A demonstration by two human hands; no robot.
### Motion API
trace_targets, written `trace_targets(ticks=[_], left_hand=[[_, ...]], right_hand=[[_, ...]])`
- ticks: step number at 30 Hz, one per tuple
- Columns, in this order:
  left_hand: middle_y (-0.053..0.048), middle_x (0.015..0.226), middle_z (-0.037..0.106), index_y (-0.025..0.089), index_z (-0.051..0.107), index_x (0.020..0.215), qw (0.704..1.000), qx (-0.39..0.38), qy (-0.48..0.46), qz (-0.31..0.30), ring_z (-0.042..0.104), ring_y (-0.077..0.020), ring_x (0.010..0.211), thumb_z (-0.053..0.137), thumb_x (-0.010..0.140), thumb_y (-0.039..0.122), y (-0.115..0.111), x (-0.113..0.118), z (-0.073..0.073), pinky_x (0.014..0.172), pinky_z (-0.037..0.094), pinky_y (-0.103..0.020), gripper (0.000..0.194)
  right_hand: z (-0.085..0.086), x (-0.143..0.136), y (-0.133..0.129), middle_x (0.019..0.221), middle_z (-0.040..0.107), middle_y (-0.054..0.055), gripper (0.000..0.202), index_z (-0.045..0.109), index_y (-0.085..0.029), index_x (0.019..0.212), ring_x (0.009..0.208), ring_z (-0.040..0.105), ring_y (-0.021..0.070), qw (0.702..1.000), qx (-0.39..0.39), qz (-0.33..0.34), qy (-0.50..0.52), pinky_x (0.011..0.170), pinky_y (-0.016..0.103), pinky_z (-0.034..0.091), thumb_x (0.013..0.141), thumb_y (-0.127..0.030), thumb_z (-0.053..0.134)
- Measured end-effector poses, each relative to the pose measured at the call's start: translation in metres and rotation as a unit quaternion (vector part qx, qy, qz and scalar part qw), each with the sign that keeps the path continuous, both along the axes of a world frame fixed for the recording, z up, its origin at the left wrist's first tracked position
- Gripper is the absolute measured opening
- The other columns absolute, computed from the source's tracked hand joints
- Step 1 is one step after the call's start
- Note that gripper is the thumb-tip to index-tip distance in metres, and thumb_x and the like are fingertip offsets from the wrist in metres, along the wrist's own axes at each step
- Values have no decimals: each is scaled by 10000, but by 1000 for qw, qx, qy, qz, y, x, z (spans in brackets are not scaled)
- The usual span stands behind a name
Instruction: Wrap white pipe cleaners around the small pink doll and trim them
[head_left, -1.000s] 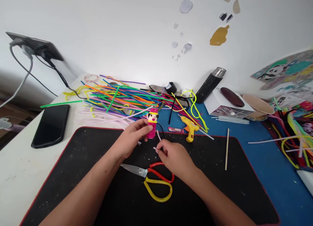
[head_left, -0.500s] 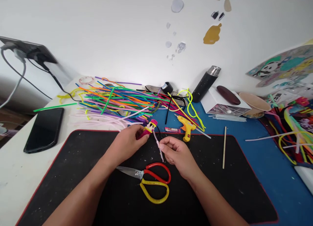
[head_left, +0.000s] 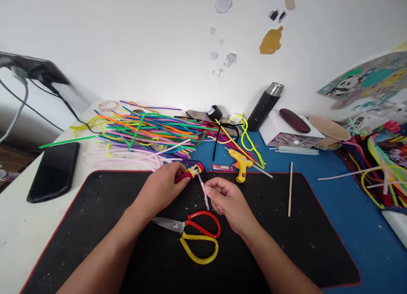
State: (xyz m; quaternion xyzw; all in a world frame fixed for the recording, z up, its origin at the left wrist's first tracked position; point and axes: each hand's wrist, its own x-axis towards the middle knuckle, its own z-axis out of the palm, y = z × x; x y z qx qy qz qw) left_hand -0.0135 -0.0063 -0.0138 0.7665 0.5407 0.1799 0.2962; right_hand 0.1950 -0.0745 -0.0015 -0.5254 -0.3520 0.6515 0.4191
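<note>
Magenta figure (head_left: 194, 171) in the left hand (head_left: 163, 183), pale strip (head_left: 205, 196) in the right hand (head_left: 229, 200).
From my end I see the left thumb and fingers clamped around the figure's lower body, its head jutting tilted past the fingertips, close to the middle of the far edge of the mat (head_left: 286, 243); my right thumb and forefinger pinch the strip partway along, one end hanging down, the other just by the figure's head, though I can't tell if they touch; scissors (head_left: 176, 226) lie nearer me.
</note>
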Motion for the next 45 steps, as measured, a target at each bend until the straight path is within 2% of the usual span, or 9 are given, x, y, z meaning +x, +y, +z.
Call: trace_targets(ticks=[4, 12, 15, 19, 21, 24, 29, 34, 45], left_hand=[[-89, 984, 737, 239, 650, 903, 999, 47, 1, -3, 677, -301, 951, 617, 995, 384, 1, -1, -1, 816, 450, -380, 174], [-106, 1017, 760, 240, 694, 981, 998, 56, 2, 11, 683, -329, 969, 633, 995, 395, 2, -3, -2, 840, 465, -406, 167], [-118, 1051, 763, 242, 719, 1012, 996, 75, -28, 27, 678, -348, 1042, 655, 976, 400, 3, -3, 0, 919, 474, -425, 174], [-95, 1058, 771, 244, 744, 993, 989, 78, -117, 42, 670, -322, 1081, 676, 959, 362, 2, -2, 13, 980, 473, -413, 140], [-71, 1054, 781, 249, 761, 1003, 981, 48, -182, 46, 677, -286, 1023, 706, 956, 402, -1, -2, 20, 940, 488, -381, 169], [-54, 1009, 798, 248, 794, 1009, 960, -58, -274, 18, 688, -250, 907, 737, 931, 416, -7, -1, 26, 835, 507, -350, 193], [-61, 995, 815, 232, 832, 993, 916, -169, -361, -34, 720, -261, 951, 797, 865, 376, -10, 2, 27, 890, 533, -368, 196], [-55, 990, 810, 229, 833, 974, 900, -201, -384, -42, 717, -246, 963, 810, 852, 363, -9, 3, 26, 915, 532, -356, 183], [-14, 846, 716, 209, 763, 872, 890, -213, -401, -40, 652, -196, 834, 837, 842, 338, -9, 2, 27, 812, 515, -311, 152]], right_hand=[[-2, -2, -1, 487, 388, -123, 353, 697, -188, 859, 430, 252, 58, 1000, -2, -3, 1, 429, 219, 164, 815, -504, 848], [-5, -4, -1, 498, 388, -124, 338, 697, -186, 857, 436, 253, 58, 1000, -8, -5, 6, 433, 221, 164, 818, -488, 842], [-3, -5, -1, 487, 387, -128, 345, 694, -186, 856, 430, 240, 54, 1000, -10, -7, 20, 431, 220, 161, 816, -491, 850], [-2, -6, -1, 464, 372, -136, 342, 703, -179, 869, 426, 217, 49, 999, -17, -10, 50, 439, 220, 158, 824, -476, 865], [-1, -7, -1, 456, 362, -140, 336, 708, -175, 880, 426, 203, 48, 997, -24, -16, 70, 442, 220, 155, 825, -464, 872], [3, -9, 1, 452, 353, -143, 357, 707, -175, 885, 425, 189, 47, 993, -38, -28, 105, 439, 218, 138, 795, -462, 899], [10, -12, 2, 460, 354, -143, 395, 704, -175, 887, 414, 180, 40, 987, -59, -22, 149, 424, 213, 113, 759, -471, 934], [10, -15, 2, 460, 354, -145, 375, 707, -173, 912, 410, 183, 36, 983, -65, -9, 170, 426, 210, 107, 784, -446, 931], [9, -17, 1, 471, 379, -131, 352, 722, -170, 908, 422, 207, 41, 989, -27, 11, 142, 442, 214, 138, 863, -487, 870]])
